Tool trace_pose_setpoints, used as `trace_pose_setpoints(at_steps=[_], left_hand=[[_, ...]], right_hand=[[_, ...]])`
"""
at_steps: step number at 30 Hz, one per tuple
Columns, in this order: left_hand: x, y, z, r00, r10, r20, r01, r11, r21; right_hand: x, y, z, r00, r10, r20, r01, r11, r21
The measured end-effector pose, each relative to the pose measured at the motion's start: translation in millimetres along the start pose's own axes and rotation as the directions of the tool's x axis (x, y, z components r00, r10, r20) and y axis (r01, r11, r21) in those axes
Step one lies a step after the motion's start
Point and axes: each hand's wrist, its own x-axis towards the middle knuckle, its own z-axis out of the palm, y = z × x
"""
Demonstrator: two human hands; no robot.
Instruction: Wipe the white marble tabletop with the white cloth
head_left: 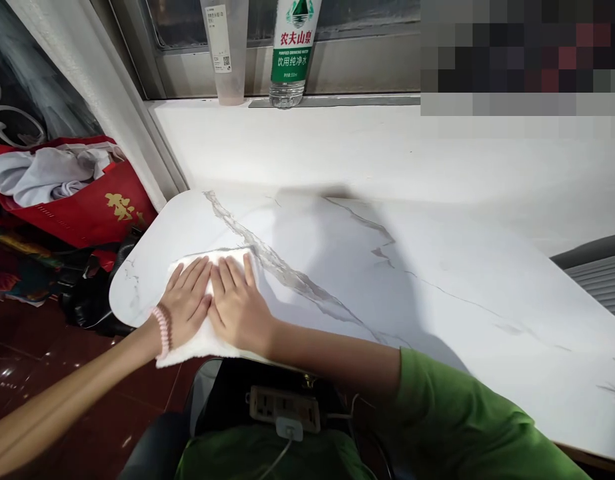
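Note:
A white cloth (197,348) lies spread on the left end of the marble-patterned table (467,267), its near edge hanging a little over the front. My left hand (186,300) rests flat on the cloth with fingers stretched forward, a pink beaded bracelet (162,330) around its wrist. Beside it, my right hand (240,303) also presses flat on the cloth, thumbs close together. Neither hand is closed around anything. My right forearm crosses over the table's front edge, and the green sleeve ends near the elbow.
On the windowsill stand a frosted plastic container (231,83) and a water bottle (290,63). A red bag (82,213) with white fabric sits left of the table. Below the front edge is a power strip (262,405) with a charger (289,428) plugged in.

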Motion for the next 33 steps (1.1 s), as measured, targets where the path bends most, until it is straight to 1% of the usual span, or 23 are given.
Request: trace_pose_setpoints(at_steps=[1, 3, 5, 7, 10, 13, 15, 17, 19, 21, 23, 26, 30, 33], left_hand=[[-9, 1, -1, 1.0, -0.008, -0.007, 0.008, 1.0, 0.005], [-17, 0, -1, 1.0, -0.017, -0.023, 0.017, 1.0, 0.011], [-11, -6, 1, 1.0, -0.015, -0.021, 0.016, 1.0, 0.014], [5, -17, 3, 1.0, -0.006, 0.017, 0.006, 1.0, 0.017], [49, -41, 9, 0.996, 0.0, 0.085, -0.001, 1.0, 0.018], [107, -72, 18, 0.993, 0.014, 0.113, -0.014, 1.0, -0.004], [147, -91, 25, 0.995, 0.013, 0.102, -0.011, 1.0, -0.017], [182, -108, 31, 0.996, 0.011, 0.086, -0.008, 0.999, -0.036], [208, -121, 36, 0.997, 0.015, 0.08, -0.01, 0.998, -0.062], [224, -131, 39, 0.996, 0.026, 0.085, -0.018, 0.996, -0.09], [230, -141, 41, 0.995, 0.029, 0.092, -0.019, 0.994, -0.107], [228, -155, 40, 0.994, 0.005, 0.112, 0.005, 0.995, -0.095], [217, -170, 33, 0.987, -0.015, 0.161, 0.028, 0.997, -0.076], [200, -175, 27, 0.987, -0.031, 0.158, 0.043, 0.997, -0.071]], right_hand=[[-2, -5, 0, 1.0, -0.021, 0.006, 0.021, 1.0, 0.018], [-1, -10, 0, 0.999, -0.037, 0.028, 0.036, 0.999, 0.036], [5, -8, 2, 0.998, -0.024, 0.059, 0.023, 0.999, 0.03], [17, 0, 6, 0.997, 0.01, 0.08, -0.011, 1.0, 0.007], [48, 22, 18, 0.99, 0.101, 0.096, -0.098, 0.995, -0.036], [90, 56, 32, 0.974, 0.19, 0.121, -0.182, 0.981, -0.069], [118, 81, 41, 0.969, 0.227, 0.099, -0.22, 0.972, -0.082], [141, 102, 49, 0.964, 0.26, 0.05, -0.255, 0.963, -0.092], [158, 117, 56, 0.955, 0.296, 0.011, -0.294, 0.951, -0.096], [171, 126, 62, 0.947, 0.321, -0.011, -0.321, 0.942, -0.097], [181, 129, 69, 0.943, 0.332, -0.02, -0.332, 0.938, -0.095], [195, 124, 77, 0.944, 0.33, -0.023, -0.331, 0.94, -0.086], [206, 110, 83, 0.951, 0.309, -0.012, -0.309, 0.948, -0.071], [204, 95, 80, 0.956, 0.294, 0.024, -0.292, 0.955, -0.061]])
